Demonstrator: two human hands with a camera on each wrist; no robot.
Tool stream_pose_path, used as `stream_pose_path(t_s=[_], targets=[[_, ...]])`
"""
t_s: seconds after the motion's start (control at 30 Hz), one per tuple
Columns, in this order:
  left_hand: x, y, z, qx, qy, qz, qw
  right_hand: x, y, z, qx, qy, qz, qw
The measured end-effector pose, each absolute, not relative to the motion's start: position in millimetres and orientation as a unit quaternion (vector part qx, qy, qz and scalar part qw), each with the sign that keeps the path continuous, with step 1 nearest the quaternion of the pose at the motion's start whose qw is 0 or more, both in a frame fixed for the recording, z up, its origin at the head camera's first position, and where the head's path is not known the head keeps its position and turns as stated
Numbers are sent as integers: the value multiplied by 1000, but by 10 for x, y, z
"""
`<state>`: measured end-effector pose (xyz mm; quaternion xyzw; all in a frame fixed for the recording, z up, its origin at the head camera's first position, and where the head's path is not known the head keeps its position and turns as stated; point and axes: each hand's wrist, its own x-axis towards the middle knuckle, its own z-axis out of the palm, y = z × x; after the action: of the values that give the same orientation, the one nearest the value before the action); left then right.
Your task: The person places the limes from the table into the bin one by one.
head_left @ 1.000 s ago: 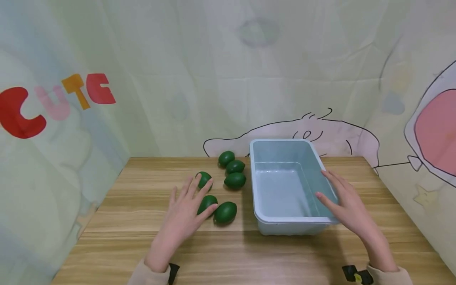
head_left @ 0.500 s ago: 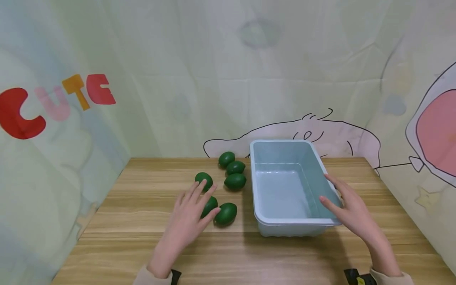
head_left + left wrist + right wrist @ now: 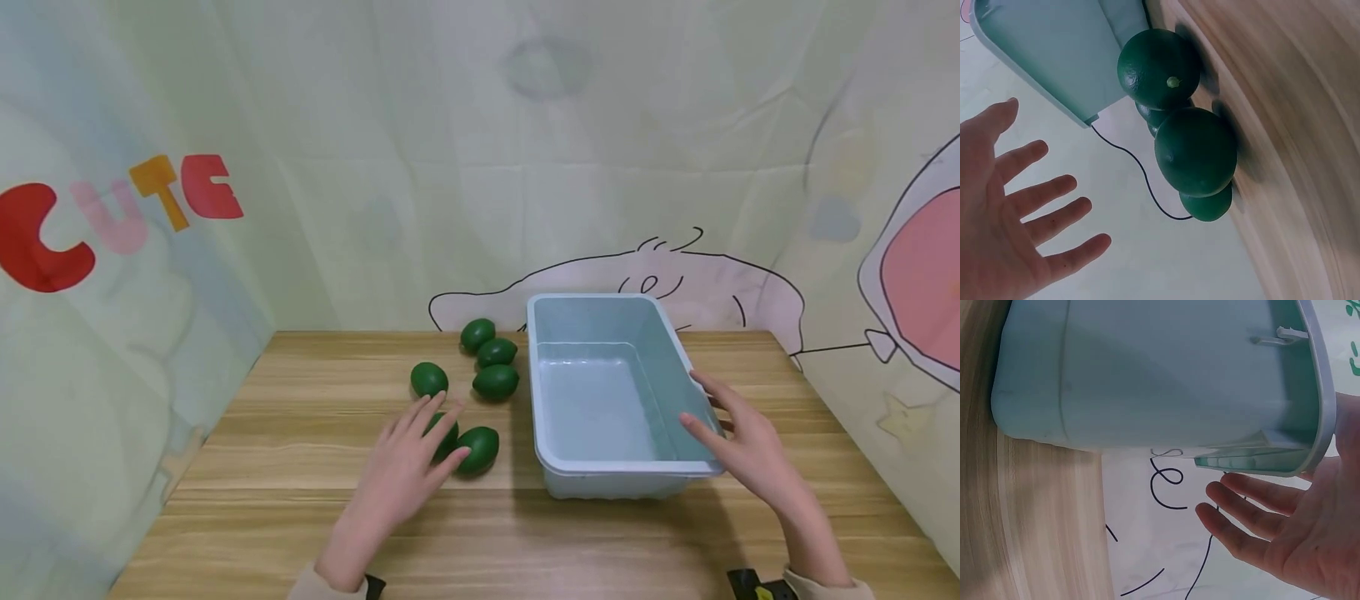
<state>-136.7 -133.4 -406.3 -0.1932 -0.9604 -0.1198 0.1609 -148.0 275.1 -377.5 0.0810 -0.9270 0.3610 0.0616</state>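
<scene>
Several dark green limes lie on the wooden table. My left hand is spread palm down over the nearest two, one lime beside its thumb and another lime partly covered by its fingers. The left wrist view shows those fingers straight and apart from the limes, with nothing held. A light blue plastic basin stands to the right, hollow and bare inside. Around its right rim sits my right hand, thumb over the inner side, its relaxed fingers outside below the rim.
One lime sits beyond my left fingertips. Farther back, three limes form a short row left of the basin. A printed cloth hangs behind the table's far edge and along both sides.
My left hand has drawn slightly back toward me and to the right, uncovering the lime beyond it. My right hand has shifted slightly right and nearer along the rim.
</scene>
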Motion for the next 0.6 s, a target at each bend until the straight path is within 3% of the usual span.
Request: stream_pose_path(t_s=[0.6], targets=[[-1376, -1243, -4170, -219, -956, -131, 145, -1465, 2842, -3806, 49, -918, 392, 39]])
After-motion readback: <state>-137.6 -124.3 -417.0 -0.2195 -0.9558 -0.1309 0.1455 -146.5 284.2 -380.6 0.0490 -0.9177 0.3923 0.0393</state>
